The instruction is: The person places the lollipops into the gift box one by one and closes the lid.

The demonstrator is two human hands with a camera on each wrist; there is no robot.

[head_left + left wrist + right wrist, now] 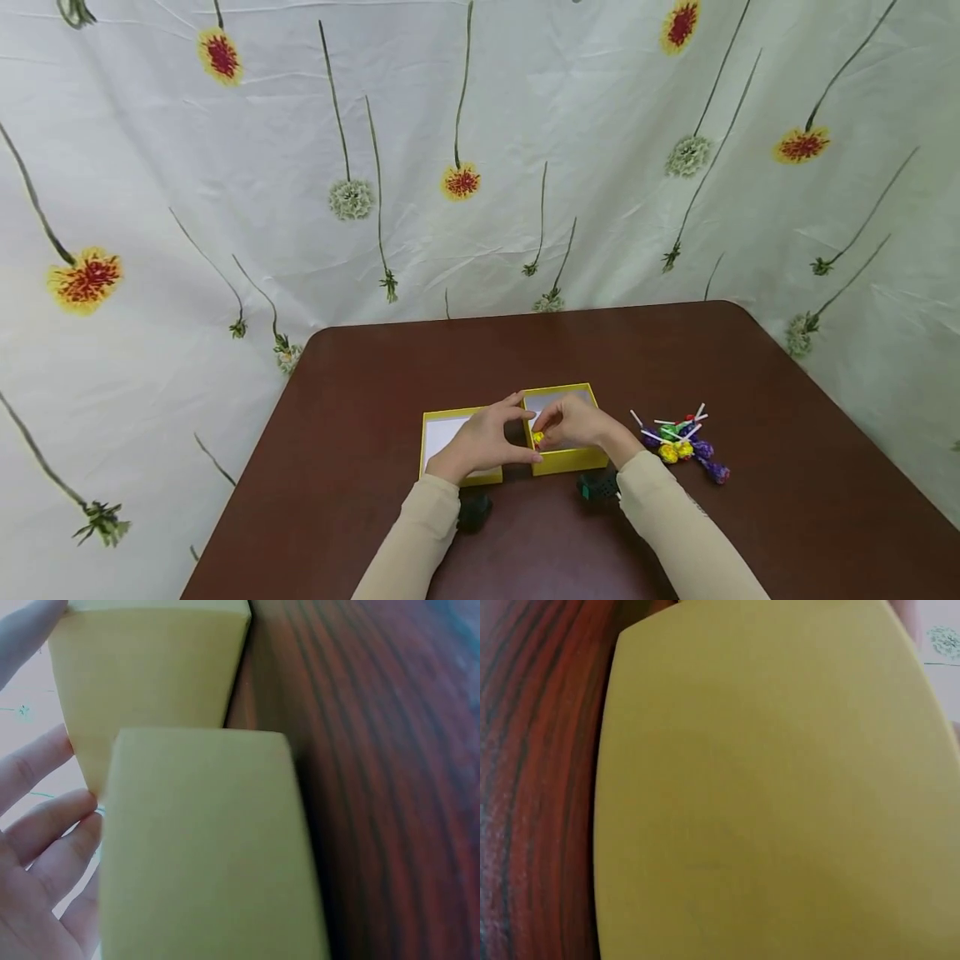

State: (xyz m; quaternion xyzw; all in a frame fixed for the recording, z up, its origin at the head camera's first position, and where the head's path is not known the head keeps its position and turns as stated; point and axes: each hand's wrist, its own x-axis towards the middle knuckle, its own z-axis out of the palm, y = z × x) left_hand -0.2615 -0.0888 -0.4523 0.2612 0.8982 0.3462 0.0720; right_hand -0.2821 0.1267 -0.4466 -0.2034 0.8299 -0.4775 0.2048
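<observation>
Two shallow yellow boxes with white insides stand side by side on the table. My left hand (pixel 483 437) reaches over the left box (pixel 462 481) and holds the right box (pixel 573 461) by its left side, thumb at the near corner and fingers toward the far one. In the left wrist view, its fingers (pixel 56 825) touch that box's wall (pixel 150 667). Inside the right box, my right hand (pixel 573 421) pinches a yellow-wrapped lollipop (pixel 537 437); its stick is hidden. The right wrist view is mostly filled by a yellow box wall (pixel 772 780).
A loose pile of lollipops (pixel 678 442) in purple, yellow, green and red wrappers lies right of the boxes, white sticks pointing several ways. The dark reddish-brown table (pixel 360 400) has rounded far corners. Behind it hangs a white cloth (pixel 420 100) printed with flowers.
</observation>
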